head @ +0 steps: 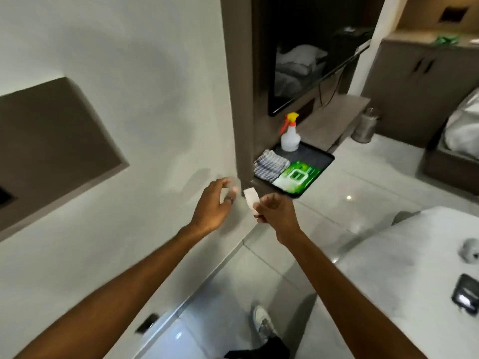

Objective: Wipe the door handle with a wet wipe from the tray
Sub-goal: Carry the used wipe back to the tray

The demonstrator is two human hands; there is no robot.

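My right hand point(276, 213) pinches a small white wet wipe point(251, 197) that sticks up from its fingers, just in front of the black tray point(327, 157). In the tray lie a green pack of wet wipes point(298, 177), a folded checked cloth point(270, 165) and a clear spray bottle point(290, 134) with a yellow and orange head. My left hand point(215, 203) hovers to the left of the wipe, close to the white wall, its fingers spread and blurred. No door handle shows in this view.
The tray rests on a low brown shelf point(334, 117) under a dark screen point(311, 58). A metal bin point(365, 125) stands on the glossy floor behind it. A white surface point(404, 268) at the right carries small dark items. My shoe point(263, 321) shows below.
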